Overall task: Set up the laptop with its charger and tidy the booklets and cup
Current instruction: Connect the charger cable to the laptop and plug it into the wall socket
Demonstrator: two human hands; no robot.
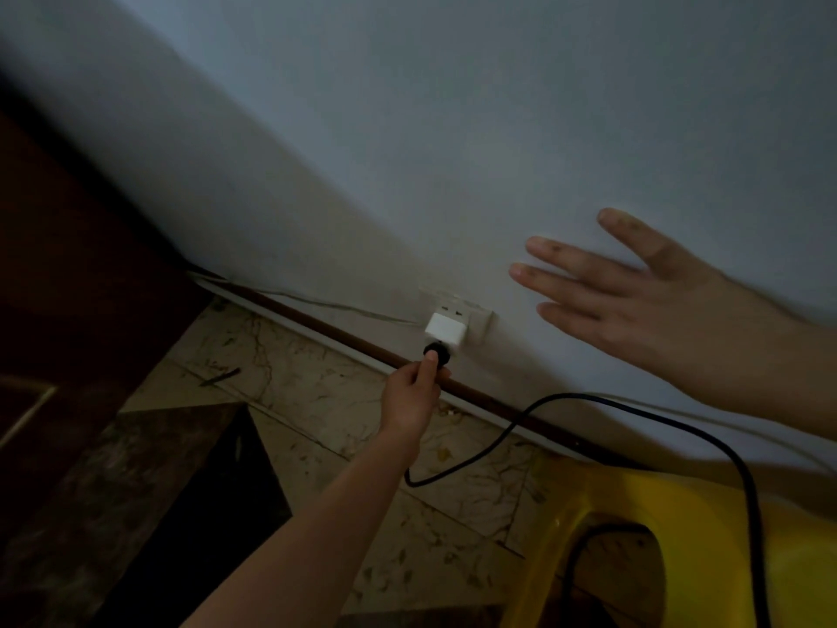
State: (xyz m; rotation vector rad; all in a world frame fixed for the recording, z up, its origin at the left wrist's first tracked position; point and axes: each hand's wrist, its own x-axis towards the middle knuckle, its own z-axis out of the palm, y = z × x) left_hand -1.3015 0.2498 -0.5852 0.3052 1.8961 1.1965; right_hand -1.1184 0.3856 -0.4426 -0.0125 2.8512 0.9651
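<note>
Fingers of left hand [410, 396] gripped the plug [436, 354] at the adapter [444, 332]; right hand [634, 305] lay flat on the wall [453, 129], probably for balance.

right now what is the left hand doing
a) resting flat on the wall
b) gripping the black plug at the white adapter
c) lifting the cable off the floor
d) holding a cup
B: the left hand pinches the black plug at the white adapter on the wall socket; the right hand is spread open.
</note>
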